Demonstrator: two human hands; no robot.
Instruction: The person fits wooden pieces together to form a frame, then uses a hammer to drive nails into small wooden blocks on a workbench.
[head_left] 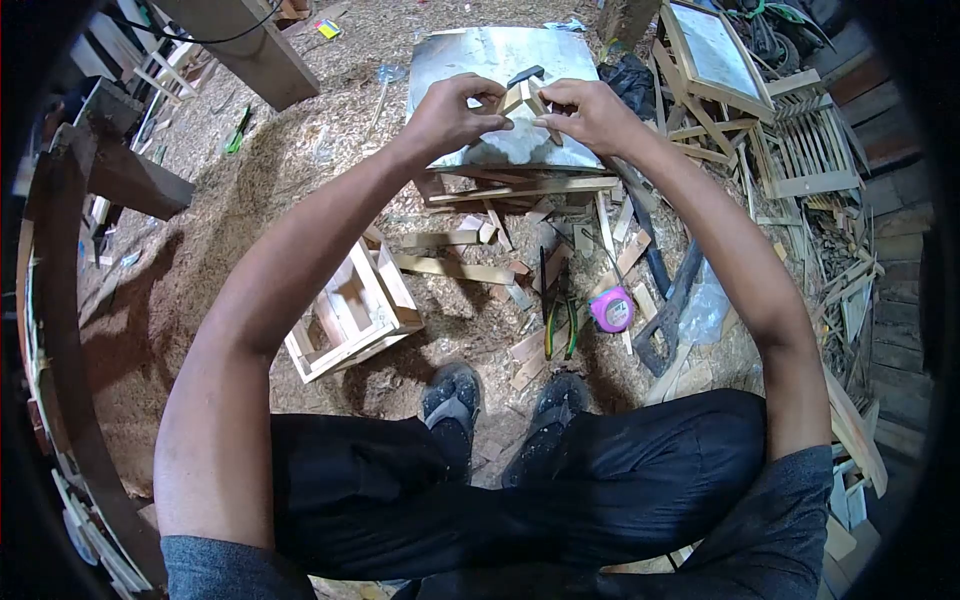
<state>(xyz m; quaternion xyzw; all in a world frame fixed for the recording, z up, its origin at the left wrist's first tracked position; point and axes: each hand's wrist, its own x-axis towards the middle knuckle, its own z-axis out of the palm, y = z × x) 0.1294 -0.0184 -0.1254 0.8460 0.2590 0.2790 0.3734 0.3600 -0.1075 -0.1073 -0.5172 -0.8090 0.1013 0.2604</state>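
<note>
Both my hands are stretched forward over a low, pale-topped work table (480, 60). Between them is a small light-wood piece (518, 98) with an angled, roof-like shape. The fingers of my left hand (455, 115) are curled in a pinch at its left side. On the other side, my right hand (592, 115) pinches its right edge with thumb and forefinger. Just behind the wood lies a hammer, its dark head (525, 75) showing and much of its handle hidden. The exact joint between the wood parts is too small to make out.
A wooden box frame (355, 310) stands on the shavings-covered floor at left. Pliers (562, 320), a pink tape measure (612, 309) and a handsaw (665, 325) lie before the table among offcuts. Stacked wooden frames (715, 60) crowd the right; a thick post (245, 50) rises at left.
</note>
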